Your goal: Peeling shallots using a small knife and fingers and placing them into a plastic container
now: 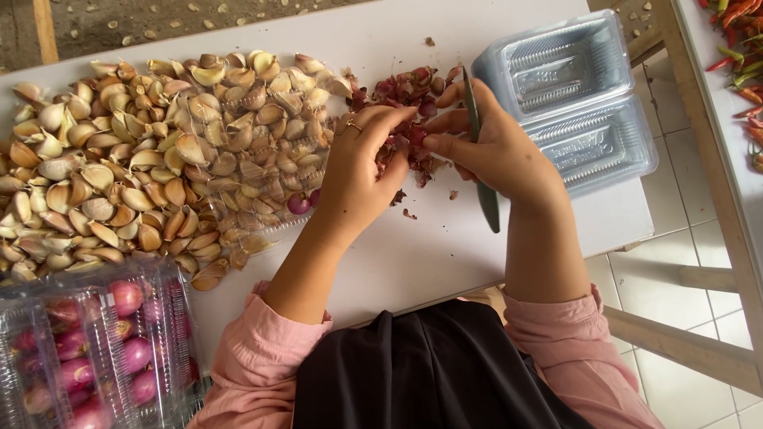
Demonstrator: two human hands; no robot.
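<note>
Item 1, fingers: I see the left hand (362, 171) with fingertips bunched and pinching a small red shallot (416, 135); a ring sits on one finger. The right hand (497, 147) pinches the same shallot from the other side, thumb against forefinger, while the remaining fingers curl around a slim green-handled knife (483, 179). The blade rises past the knuckles; the handle end points back toward the person.

Item 2, landmark: the shallot is held just above a pile of red skins (405, 91) on the white table (445, 254).

Item 3: left of the skins, touching them, a large heap of garlic cloves (143, 159), partly lying on a clear tray; one loose peeled shallot (299, 204) rests at the heap's near edge.

Item 4: right of the skins, two empty clear plastic clamshell trays (572, 103), just beside the right hand.

Item 5: well below and left of the skins, a closed clear pack of red shallots (87, 349).

Item 6: far right of the skins, red chillies (743, 48) on a separate surface.

Handling note, my judgement: peeling goes best with the blade edge turned away from the left fingertips, lifting only the outer skin, and letting scraps drop onto the existing pile.
</note>
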